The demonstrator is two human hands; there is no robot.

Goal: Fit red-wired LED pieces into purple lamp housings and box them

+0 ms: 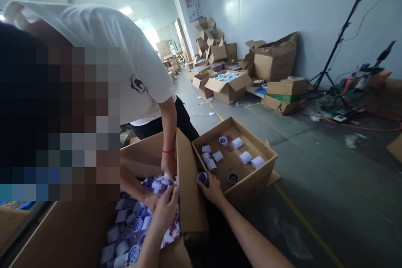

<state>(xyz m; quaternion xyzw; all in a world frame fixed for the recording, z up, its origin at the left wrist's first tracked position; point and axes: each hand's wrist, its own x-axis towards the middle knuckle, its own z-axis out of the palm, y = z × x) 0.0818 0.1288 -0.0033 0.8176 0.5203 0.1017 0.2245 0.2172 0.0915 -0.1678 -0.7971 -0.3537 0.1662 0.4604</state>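
I can see two bare arms reaching up from the bottom of the frame. The right hand, just right of the middle, has its fingers wrapped around a pale purple cup. That cup is by the left wall of the small box, and I can't tell if it touches the cardboard. Inside the small box are more cups; some lie on their sides, and a couple stand up so their round holes show. The left hand, low in the middle, has bent fingers beside the wall of the big box, and I can't tell if they pinch anything. Under it, at the bottom of the frame, lots of loose cups are heaped up, with a red and white thing next to them. On the left, a co-worker in a white shirt bends over the big box, with both hands down in it and a red band on one wrist. Near the top middle, brown boxes are piled by the wall, and a black stand leans in the upper right.
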